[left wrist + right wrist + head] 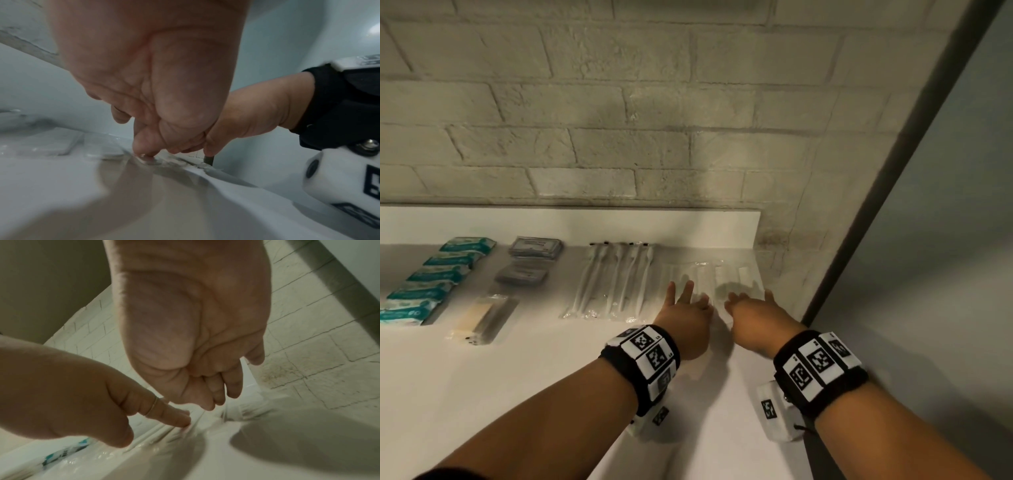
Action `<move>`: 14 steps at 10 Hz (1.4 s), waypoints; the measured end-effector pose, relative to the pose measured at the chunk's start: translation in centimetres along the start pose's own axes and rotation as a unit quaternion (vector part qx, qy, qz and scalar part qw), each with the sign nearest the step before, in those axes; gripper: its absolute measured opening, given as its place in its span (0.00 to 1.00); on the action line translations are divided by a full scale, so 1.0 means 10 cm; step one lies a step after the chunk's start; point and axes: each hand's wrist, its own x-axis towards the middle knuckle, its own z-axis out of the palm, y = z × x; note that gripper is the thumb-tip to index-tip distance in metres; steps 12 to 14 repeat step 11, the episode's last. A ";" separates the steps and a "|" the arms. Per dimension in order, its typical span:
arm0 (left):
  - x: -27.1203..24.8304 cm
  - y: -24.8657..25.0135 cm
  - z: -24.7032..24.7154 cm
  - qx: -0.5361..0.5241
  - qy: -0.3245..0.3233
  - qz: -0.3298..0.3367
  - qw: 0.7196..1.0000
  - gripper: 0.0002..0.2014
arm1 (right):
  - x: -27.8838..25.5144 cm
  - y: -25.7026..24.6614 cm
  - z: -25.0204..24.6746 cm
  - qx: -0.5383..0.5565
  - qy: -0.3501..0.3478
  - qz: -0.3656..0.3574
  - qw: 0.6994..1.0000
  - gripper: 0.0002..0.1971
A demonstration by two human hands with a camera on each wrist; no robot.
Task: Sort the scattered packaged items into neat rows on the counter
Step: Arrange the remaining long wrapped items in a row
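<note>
Head view: both hands reach to the right-centre of the frame, over the white desk [524,370] that runs below a pale brick wall [619,102]. The left hand [686,320] lies over the near edge of a row of clear flat packets [709,277], two of its fingers stretched forward across the plastic. In the left wrist view its thumb and fingertips [144,144] press down on the crinkled packet edge; whether they pinch it or only press cannot be told. The right hand [753,313] lies just right of the left, fingers extended and relaxed over the same row, holding nothing that can be made out; in the right wrist view its fingertips [216,392] hang just above the plastic.

Left of the clear packets, toward mid-frame, stands a row of wrapped toothbrushes [613,281]. Further left are grey sachets [530,260] in two stacks, and below them a clear pack with a tan insert [482,318]. At the left edge a diagonal row of teal-and-white packs [431,281] runs toward the lower left corner.
</note>
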 end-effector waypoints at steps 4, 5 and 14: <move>0.11 0.24 -0.04 0.017 -0.018 0.046 0.999 0.33 | -0.04 0.21 0.06 0.008 -0.014 0.041 0.999 0.29; 0.10 0.24 -0.07 0.016 -0.022 0.044 0.999 0.34 | -0.06 0.21 0.06 0.005 -0.011 0.035 0.999 0.29; -0.83 -0.01 0.08 -0.071 0.064 0.035 0.995 0.33 | -1.05 0.23 0.15 0.192 0.038 -0.023 0.980 0.29</move>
